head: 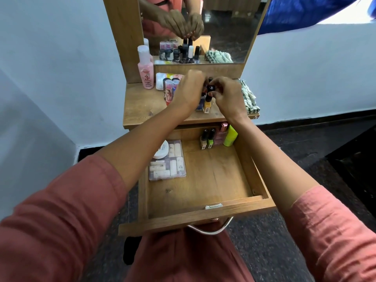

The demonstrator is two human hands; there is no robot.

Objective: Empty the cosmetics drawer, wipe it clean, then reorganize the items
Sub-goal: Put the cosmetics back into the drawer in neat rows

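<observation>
The wooden drawer (205, 215) is pulled out below the dressing table top (142, 106). At its back stand two nail polish bottles (207, 138), a pink bottle (220, 134) and a green tube (231, 135); a clear case of small tubes (167, 163) and a white jar (161, 152) lie at its left. Over the table top, my right hand (228, 98) pinches the black cap of a yellow nail polish bottle (208, 102). My left hand (188, 90) curls around small bottles next to it; which one it holds is hidden.
A pink lotion bottle (145, 72), lip balm tubes (168, 88) and a white-and-yellow tube (162, 79) stand on the table top's left. A checked cloth (249, 98) lies at its right edge. The mirror (203, 27) rises behind. The floor is dark.
</observation>
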